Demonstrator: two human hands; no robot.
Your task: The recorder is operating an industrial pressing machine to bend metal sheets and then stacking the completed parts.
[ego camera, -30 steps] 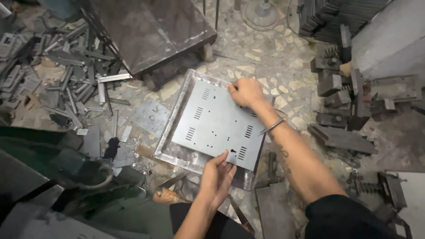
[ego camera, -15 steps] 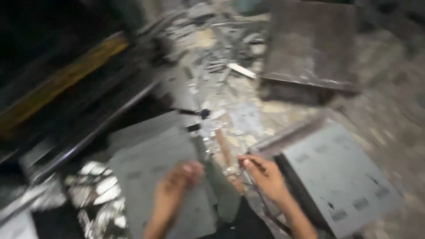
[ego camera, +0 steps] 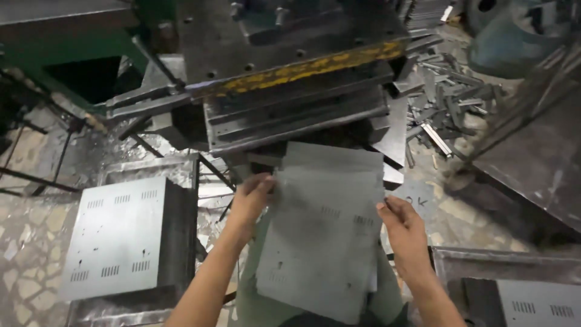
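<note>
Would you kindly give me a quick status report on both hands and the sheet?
Left hand and right hand grip the metal sheet by its edges. Sheet flat before the press die. Nothing blocking.

Stone floor (ego camera: 30,254) carries panel stack (ego camera: 118,236) and scrap strips (ego camera: 448,109).

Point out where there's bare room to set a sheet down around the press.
Bare floor lies left of the stack of punched panels. Scrap strips crowd the right; the press is ahead. Both the left hand and right hand hold the metal sheet.
</note>
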